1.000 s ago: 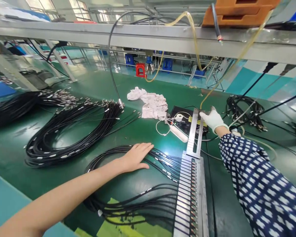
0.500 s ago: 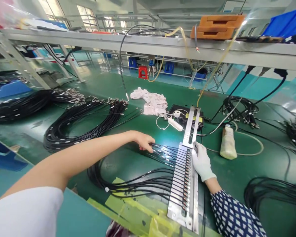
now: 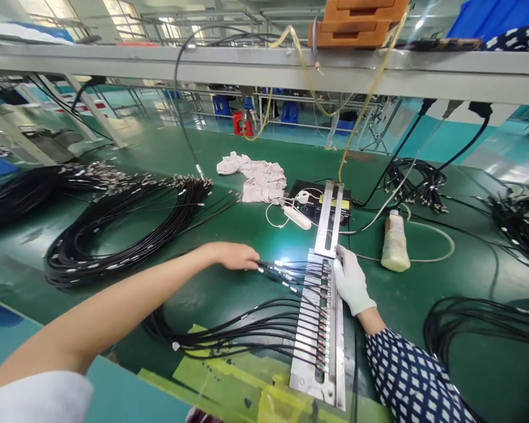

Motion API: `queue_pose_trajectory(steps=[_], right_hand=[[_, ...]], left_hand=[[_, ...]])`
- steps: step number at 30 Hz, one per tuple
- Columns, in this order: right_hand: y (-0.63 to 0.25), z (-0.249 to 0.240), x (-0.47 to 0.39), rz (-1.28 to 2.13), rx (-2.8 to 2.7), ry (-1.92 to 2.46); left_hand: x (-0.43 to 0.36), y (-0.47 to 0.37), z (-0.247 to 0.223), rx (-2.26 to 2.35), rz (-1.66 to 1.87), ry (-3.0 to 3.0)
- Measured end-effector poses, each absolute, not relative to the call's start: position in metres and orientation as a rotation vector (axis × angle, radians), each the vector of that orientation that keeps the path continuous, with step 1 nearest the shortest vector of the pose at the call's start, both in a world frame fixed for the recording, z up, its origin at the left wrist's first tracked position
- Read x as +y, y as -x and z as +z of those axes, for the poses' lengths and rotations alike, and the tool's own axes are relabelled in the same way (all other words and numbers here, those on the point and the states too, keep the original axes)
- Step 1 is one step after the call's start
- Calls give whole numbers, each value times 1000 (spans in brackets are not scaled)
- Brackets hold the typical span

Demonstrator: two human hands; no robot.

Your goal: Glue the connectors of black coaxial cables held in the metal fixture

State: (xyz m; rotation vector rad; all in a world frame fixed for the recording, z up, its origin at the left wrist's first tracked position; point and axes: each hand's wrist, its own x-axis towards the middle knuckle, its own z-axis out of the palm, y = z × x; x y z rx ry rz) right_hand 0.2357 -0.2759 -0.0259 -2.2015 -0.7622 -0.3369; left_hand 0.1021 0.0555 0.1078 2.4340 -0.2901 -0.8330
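Note:
My bare left hand (image 3: 235, 257) is closed round a bundle of thin black cables (image 3: 273, 271) left of a long metal fixture (image 3: 307, 352). The cables run from it into the fixture's upper slots. More black cables (image 3: 242, 336) enter the lower slots, with their metal ends in a row along the fixture. My right hand (image 3: 350, 279), in a white glove, lies against the fixture's right edge, just below a slotted metal plate (image 3: 324, 229); its fingertips are partly hidden there. A black box (image 3: 300, 197) sits behind the plate.
Coiled black cables (image 3: 127, 247) lie at the left, others (image 3: 467, 329) at the right. A white cloth (image 3: 262, 179) and a bottle (image 3: 395, 244) stand behind. A metal shelf (image 3: 229, 67) crosses above, holding orange boxes (image 3: 357, 32).
The view has shifted, so most things appear further left. My left hand has closed more fully round the cables and drawn them together. My right hand remains at the fixture's edge.

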Motion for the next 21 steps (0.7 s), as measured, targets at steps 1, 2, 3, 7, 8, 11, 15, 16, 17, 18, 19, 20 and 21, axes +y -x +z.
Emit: queue_pose_trajectory(steps=[1,2,3,7,8,11,15,16,17,18,19,20,21], right_hand=[[-235,-25,-276,-338,-772,2201],[-234,-24,-276,-340,-783,2201],[-234,-23,-276,-343,-792,2202],[-233,-19,-276,-351,-804,2227],[-233,-18,-276,-349,-805,2234],[-233,-17,-276,-337,-807,2253],[-235,-17,-278,-324,-797,2276],[-236,-16,-278,-319,-795,2283],[-237,-16,-277,-313,-794,2290],[-238,-16,-277,-307,-795,2294],[-239,-16,-276,-303,-797,2294],[-240,-16,-276,-301,-798,2294],[-241,-17,-276,-301,-797,2305]], left_hand=[[61,-103,106,-305,-816,-2435],[67,-105,104,-318,-814,-2434],[74,-108,103,-324,-828,-2436],[105,-116,98,-249,-887,-2522],[111,-115,96,-217,-877,-2551],[113,-99,93,-97,-784,-2644],[65,-41,86,77,-584,-2737],[47,-21,84,98,-546,-2750],[29,-3,81,65,-510,-2763],[13,15,79,23,-523,-2748],[-1,29,78,16,-573,-2737],[-13,40,77,40,-623,-2741],[-21,47,77,53,-664,-2740]])
